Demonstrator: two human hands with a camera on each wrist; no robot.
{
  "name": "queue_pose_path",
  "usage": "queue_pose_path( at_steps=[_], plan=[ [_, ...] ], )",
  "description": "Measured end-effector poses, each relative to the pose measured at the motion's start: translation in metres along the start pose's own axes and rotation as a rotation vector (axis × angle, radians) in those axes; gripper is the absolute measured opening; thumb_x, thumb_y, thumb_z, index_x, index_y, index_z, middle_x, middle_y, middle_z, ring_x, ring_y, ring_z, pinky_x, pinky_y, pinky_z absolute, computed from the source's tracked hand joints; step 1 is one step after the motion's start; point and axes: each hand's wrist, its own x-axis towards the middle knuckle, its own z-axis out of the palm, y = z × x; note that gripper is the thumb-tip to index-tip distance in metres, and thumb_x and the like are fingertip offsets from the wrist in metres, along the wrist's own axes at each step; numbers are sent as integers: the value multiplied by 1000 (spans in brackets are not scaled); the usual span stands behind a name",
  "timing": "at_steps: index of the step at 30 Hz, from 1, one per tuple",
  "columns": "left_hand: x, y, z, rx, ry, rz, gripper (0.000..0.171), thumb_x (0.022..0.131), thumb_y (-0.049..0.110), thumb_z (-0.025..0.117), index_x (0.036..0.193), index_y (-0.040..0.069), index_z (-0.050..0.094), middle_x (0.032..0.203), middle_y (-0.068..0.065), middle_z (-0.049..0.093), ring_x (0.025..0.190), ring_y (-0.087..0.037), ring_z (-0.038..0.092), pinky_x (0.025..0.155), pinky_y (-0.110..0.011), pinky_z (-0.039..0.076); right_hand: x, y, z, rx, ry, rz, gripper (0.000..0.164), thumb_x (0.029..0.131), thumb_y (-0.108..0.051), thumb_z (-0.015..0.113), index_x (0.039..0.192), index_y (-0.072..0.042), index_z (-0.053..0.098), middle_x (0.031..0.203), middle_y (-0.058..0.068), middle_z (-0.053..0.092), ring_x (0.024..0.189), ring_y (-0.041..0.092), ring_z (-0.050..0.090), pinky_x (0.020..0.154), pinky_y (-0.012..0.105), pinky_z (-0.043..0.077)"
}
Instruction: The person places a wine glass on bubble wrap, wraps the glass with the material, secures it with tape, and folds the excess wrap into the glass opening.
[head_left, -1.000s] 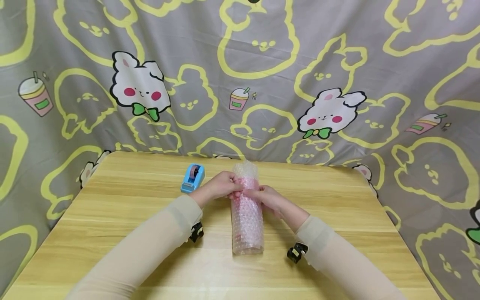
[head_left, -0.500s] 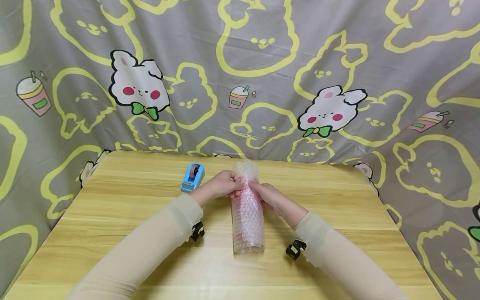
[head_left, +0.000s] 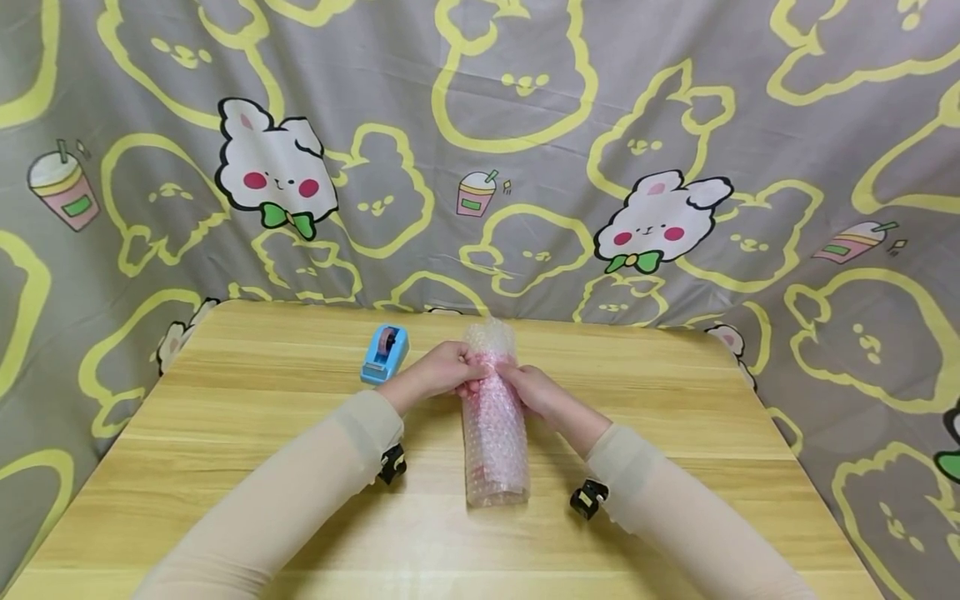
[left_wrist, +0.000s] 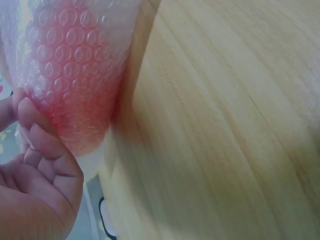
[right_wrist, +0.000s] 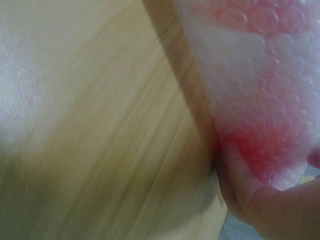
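Observation:
A long roll of bubble wrap [head_left: 497,458] lies on the table, pointing away from me, with something pink and red showing through it. My left hand [head_left: 448,368] is at its left side, near the far end, pinching the wrap. In the left wrist view the curled fingers of the left hand [left_wrist: 47,175] meet the bubble wrap [left_wrist: 70,50] beside the red part. From the right, my right hand [head_left: 542,393] grips the roll, its thumb over the top close to the left thumb. The right wrist view has the right hand [right_wrist: 265,207] against the bubble wrap [right_wrist: 270,100].
A blue tape dispenser [head_left: 385,354] with a roll of tape stands left of the bundle, just beyond the left forearm. The wooden table [head_left: 675,392] ends at a grey patterned curtain [head_left: 405,100] at the back and sides.
My right hand has shifted slightly toward the far end of the roll, its thumb now higher on the wrap. The left hand keeps its place, and the roll has hardly moved.

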Motion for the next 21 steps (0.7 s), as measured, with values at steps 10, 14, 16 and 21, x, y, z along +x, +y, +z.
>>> queue_pose_path(
  at_steps=[10,14,16,21],
  plan=[
    [0,-4,3,7,26,7,20,96,13,65,81,5,54,68,-6,61,56,-12,55,62,-32,55,0,1,-1,-6,-1,7,58,106,-36,41,135,13,46,122,22,60,107,26,62,99,44,50],
    [0,-4,4,42,42,12,19,96,15,65,83,5,55,70,-6,62,59,-13,56,70,-38,58,0,1,-1,6,-1,2,56,106,-36,41,133,13,47,120,21,61,104,24,62,97,43,52],
    [-1,-3,4,61,48,14,20,96,15,65,83,5,55,71,-6,62,61,-13,56,73,-41,58,0,1,-1,7,-2,0,56,106,-36,41,132,13,47,119,21,61,104,24,62,97,42,52],
    [-2,-1,4,107,66,24,21,96,17,66,81,6,55,72,-6,63,62,-14,57,71,-40,57,0,2,-2,16,-8,-7,56,107,-36,40,133,13,47,121,22,61,105,24,61,99,44,51]
  ],
)
